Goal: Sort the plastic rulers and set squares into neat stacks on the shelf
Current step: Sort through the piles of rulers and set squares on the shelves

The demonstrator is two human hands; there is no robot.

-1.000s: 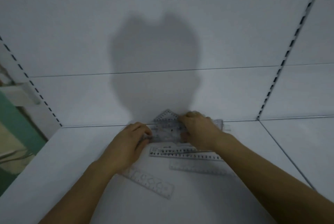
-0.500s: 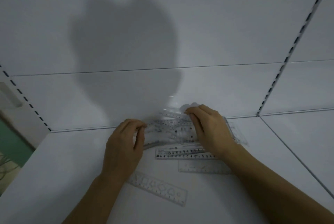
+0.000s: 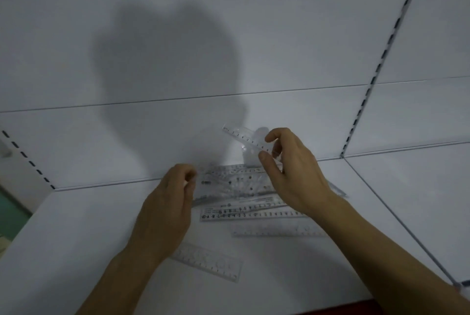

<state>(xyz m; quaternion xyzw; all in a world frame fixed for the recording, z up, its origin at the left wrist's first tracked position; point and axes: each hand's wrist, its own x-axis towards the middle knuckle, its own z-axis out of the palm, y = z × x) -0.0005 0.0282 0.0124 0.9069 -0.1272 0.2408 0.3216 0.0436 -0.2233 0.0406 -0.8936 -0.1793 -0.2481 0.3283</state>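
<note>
Right hand [image 3: 292, 169] pinches clear set square [image 3: 248, 140], raised above shelf [image 3: 76, 225]. Left hand [image 3: 167, 202] grips ruler pile [image 3: 234, 182] end, apparently.

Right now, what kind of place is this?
Probably a shop or stockroom: a white shelf, slotted uprights on the back panel, and clear rulers being sorted on it.

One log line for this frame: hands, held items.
left hand: holds ruler pile | right hand: pinches lifted clear ruler
</note>
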